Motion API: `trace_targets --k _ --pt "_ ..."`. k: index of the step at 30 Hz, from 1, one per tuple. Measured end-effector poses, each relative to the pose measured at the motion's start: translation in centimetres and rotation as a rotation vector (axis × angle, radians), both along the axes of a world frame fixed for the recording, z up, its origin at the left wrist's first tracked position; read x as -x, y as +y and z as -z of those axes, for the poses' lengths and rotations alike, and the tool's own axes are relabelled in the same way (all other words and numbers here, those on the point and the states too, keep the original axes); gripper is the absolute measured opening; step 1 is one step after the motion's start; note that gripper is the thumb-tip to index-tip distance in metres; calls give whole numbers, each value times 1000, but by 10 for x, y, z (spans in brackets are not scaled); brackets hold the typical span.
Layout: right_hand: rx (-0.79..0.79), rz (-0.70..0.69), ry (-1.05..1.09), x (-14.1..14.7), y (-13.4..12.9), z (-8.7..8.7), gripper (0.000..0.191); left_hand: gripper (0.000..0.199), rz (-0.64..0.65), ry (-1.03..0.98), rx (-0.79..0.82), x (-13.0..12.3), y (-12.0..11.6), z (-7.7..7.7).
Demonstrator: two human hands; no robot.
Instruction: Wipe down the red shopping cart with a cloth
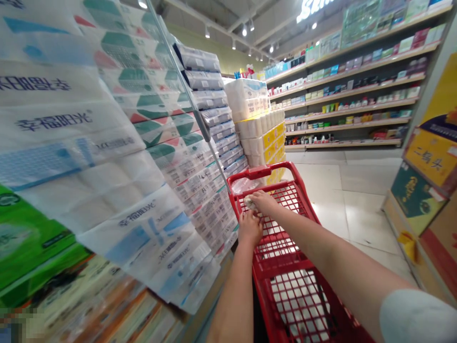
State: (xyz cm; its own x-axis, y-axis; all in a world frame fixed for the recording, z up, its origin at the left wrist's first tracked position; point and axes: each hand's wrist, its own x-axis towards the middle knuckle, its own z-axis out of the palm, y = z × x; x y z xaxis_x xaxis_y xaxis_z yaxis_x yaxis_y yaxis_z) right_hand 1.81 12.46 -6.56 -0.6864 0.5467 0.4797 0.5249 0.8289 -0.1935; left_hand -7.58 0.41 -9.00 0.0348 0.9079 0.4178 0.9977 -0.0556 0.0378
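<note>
A red plastic shopping cart [266, 269] with a grid of bars stands in front of me, its handle frame at the far end. My right hand [263, 202] reaches over its upper grid, fingers closed on a small crumpled off-white cloth [249, 202]. Just below and to the left, my left hand [251, 227] is at the cart's left side, its fingers curled near the cloth and the bars. What the left fingers hold, if anything, is hidden.
Tall stacks of wrapped toilet paper [117, 181] rise close on the left, with a metal pole [202, 125] slanting in front. Shelves of boxed goods [357, 90] line the back. Stacked cartons [414, 190] stand right, beside the tiled floor [367, 214].
</note>
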Motion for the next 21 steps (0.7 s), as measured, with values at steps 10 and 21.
trace_targets --k 10,21 --pt "72 420 303 -30 25 -6 34 30 20 -40 -11 -4 1 -3" --pt "176 400 180 -17 17 6 49 28 21 -20 -45 -2 1 1"
